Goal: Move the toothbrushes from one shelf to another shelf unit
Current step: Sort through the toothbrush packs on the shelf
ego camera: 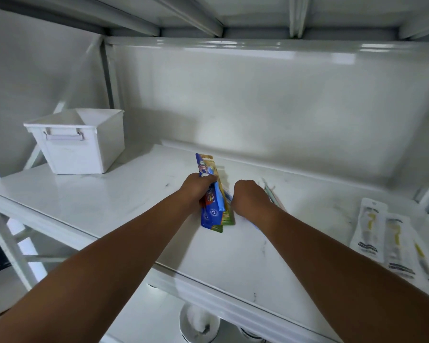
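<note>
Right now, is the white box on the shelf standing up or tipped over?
Standing up. The white box sits flat on the shelf, open top facing up, handle level on its front.

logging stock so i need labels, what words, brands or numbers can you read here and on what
"17": white badge low on the blue toothbrush pack in the left hand.
Other print on that pack: too blurred.
Dark lettering low on the white toothbrush packs: too blurred.
White bin: no text visible.

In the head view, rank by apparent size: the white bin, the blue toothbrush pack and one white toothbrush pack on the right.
1. white bin.
2. blue toothbrush pack and white toothbrush pack: similar, unranked; the white one lies nearer.
</note>
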`<state>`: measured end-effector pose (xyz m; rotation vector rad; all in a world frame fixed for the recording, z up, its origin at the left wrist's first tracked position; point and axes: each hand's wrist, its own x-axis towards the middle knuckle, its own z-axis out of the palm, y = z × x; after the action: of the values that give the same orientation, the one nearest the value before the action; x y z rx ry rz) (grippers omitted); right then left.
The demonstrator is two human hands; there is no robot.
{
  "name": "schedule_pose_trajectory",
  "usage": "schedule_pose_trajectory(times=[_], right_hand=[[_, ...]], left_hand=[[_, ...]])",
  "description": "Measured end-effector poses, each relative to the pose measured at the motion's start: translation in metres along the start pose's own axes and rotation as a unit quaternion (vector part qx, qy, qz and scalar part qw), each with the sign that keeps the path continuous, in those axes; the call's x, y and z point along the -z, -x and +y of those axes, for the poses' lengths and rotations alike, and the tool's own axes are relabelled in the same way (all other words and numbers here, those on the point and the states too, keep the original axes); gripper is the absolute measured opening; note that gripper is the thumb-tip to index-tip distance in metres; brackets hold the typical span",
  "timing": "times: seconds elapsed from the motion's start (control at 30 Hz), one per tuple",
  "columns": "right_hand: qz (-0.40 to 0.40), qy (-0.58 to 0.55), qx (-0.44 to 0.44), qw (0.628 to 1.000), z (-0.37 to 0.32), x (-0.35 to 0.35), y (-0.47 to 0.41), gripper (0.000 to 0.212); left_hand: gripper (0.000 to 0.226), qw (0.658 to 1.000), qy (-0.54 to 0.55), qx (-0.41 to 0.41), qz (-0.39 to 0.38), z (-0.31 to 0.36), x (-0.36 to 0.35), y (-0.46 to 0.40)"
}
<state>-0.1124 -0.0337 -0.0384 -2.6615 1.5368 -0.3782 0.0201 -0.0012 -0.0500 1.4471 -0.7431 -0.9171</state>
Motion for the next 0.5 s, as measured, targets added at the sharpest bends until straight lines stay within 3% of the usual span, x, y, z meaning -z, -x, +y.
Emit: schedule_pose_trajectory(times=[0.07, 0.3, 0.4, 0.5], right_hand=[[-0.002, -0.001, 0.001, 1.0, -0.001, -0.002, 0.0, 0.006], [-0.04, -0.073, -0.05, 0.995, -0.005, 0.0, -0.005, 0.011], [-0.087, -0.105, -0.068, 0.988, -0.014, 0.004, -0.005, 0.028], [-0.078, -0.196, -0.102, 0.972, -0.014, 0.009, -0.008, 0.029]], left_hand=[[0.007, 1.0, 0.006, 0.003, -0.005, 0.0, 0.0, 0.0], [0.01, 1.0, 0.023, 0.0, 0.008, -0.001, -0.001, 0.002], [0.007, 0.999, 0.03, -0.006, 0.03, -0.004, 0.001, -0.001], [0.007, 0.998, 0.044, -0.005, 0.042, -0.002, 0.005, -0.003]])
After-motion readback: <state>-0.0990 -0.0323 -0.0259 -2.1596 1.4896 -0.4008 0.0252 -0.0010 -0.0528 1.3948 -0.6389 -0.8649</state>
